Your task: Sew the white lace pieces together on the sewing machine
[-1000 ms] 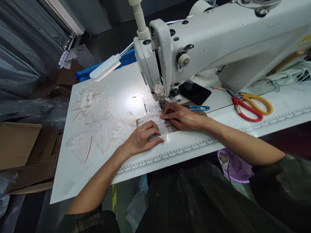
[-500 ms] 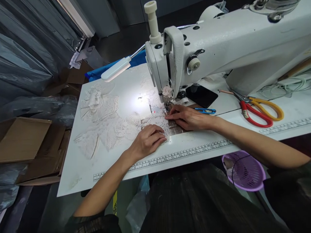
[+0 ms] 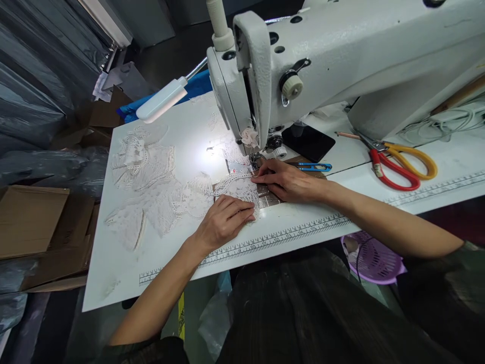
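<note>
A sewing machine [image 3: 341, 55] is standing on the desk [image 3: 182, 126]; the lace piece [image 3: 244, 188] is lying near its needle area. The left hand [image 3: 226, 222] is resting curved on it, the right hand [image 3: 284, 179] touching its edge; both grips are unclear. Uneven pressure risks puckering.

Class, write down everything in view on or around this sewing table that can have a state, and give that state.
Left hand: laid on the lace
Right hand: fingertips at the lace edge
Lace under the hands: spread out
Lamp: lit
Phone: screen dark
Cable: loosely coiled
Purple basket: open-topped
Scissors: lying down, blade opening unclear
</note>
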`<state>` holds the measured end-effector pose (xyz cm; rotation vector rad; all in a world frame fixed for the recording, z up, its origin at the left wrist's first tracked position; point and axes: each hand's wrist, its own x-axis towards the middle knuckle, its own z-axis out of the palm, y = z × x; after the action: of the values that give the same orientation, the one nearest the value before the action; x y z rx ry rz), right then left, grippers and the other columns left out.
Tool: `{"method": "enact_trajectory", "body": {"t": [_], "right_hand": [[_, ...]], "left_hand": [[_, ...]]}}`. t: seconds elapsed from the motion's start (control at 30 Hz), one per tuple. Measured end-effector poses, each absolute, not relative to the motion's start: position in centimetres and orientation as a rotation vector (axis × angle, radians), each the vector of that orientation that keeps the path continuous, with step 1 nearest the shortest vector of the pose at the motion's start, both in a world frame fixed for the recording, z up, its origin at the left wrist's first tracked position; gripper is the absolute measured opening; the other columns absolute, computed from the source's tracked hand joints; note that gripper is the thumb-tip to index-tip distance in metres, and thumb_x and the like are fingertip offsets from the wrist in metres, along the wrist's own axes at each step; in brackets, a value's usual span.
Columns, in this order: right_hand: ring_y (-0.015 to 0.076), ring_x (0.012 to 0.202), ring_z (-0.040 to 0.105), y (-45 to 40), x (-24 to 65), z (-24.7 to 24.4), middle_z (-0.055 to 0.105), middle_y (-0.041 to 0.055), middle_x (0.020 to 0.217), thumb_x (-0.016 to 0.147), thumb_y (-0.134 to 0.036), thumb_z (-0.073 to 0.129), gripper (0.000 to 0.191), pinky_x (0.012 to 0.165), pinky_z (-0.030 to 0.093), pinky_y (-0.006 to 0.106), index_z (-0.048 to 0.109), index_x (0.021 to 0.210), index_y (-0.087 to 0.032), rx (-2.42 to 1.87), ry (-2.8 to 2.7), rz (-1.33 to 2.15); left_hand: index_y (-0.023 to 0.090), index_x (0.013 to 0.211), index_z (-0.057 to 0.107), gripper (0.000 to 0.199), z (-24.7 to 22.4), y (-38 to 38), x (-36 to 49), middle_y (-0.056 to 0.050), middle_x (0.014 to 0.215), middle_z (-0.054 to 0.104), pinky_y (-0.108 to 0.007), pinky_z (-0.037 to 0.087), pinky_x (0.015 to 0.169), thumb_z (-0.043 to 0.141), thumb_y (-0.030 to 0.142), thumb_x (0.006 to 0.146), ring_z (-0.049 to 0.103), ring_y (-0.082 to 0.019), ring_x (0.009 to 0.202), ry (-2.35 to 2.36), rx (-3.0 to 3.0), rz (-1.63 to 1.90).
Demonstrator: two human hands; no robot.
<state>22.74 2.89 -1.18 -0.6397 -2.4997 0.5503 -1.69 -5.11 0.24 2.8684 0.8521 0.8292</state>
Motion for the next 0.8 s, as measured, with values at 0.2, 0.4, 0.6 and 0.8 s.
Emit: {"method": "enact_trajectory", "body": {"t": [0.2, 0.4, 0.6, 0.8], "right_hand": [[0.0246, 0.109, 0.056, 2.2, 23.2, -1.1, 0.061, 0.012, 0.116, 0.094, -0.016, 0.051, 0.035, 0.098, 0.051, 0.045, 0.07, 0.123, -0.021, -0.548, -2.548, 0.482], [0.0262, 0.112, 0.054, 1.8, 23.3, -1.0, 0.059, 0.0116, 0.117, 0.095, -0.02, 0.053, 0.031, 0.1, 0.048, 0.049, 0.071, 0.12, -0.025, -0.572, -2.603, 0.434], [0.0284, 0.111, 0.053, 1.6, 23.1, -0.7, 0.059, 0.0139, 0.118, 0.092, -0.013, 0.055, 0.033, 0.096, 0.048, 0.049, 0.072, 0.119, -0.023, -0.585, -2.607, 0.412], [0.026, 0.106, 0.055, 1.8, 23.0, -1.4, 0.061, 0.0109, 0.111, 0.089, -0.013, 0.056, 0.033, 0.094, 0.05, 0.047, 0.075, 0.114, -0.025, -0.563, -2.513, 0.46]], "left_hand": [[0.016, 0.102, 0.064, 0.014, 0.2, -5.1, -1.7, -0.007, 0.099, 0.076, -0.033, 0.052, 0.072, 0.069, 0.014, 0.089, 0.068, -0.018, 0.086, 0.845, 2.852, 0.841], [0.018, 0.101, 0.065, 0.011, 0.2, -5.0, -1.7, -0.006, 0.1, 0.076, -0.034, 0.053, 0.073, 0.067, 0.015, 0.09, 0.068, -0.018, 0.086, 0.863, 2.831, 0.828], [0.018, 0.102, 0.065, 0.012, 0.3, -5.1, -1.7, -0.006, 0.101, 0.075, -0.035, 0.054, 0.073, 0.068, 0.02, 0.09, 0.069, -0.018, 0.086, 0.876, 2.796, 0.849], [0.017, 0.106, 0.063, 0.018, 1.9, -4.1, -2.6, -0.01, 0.101, 0.072, -0.035, 0.057, 0.071, 0.068, 0.021, 0.09, 0.069, -0.02, 0.087, 1.047, 2.822, 0.991]]}}
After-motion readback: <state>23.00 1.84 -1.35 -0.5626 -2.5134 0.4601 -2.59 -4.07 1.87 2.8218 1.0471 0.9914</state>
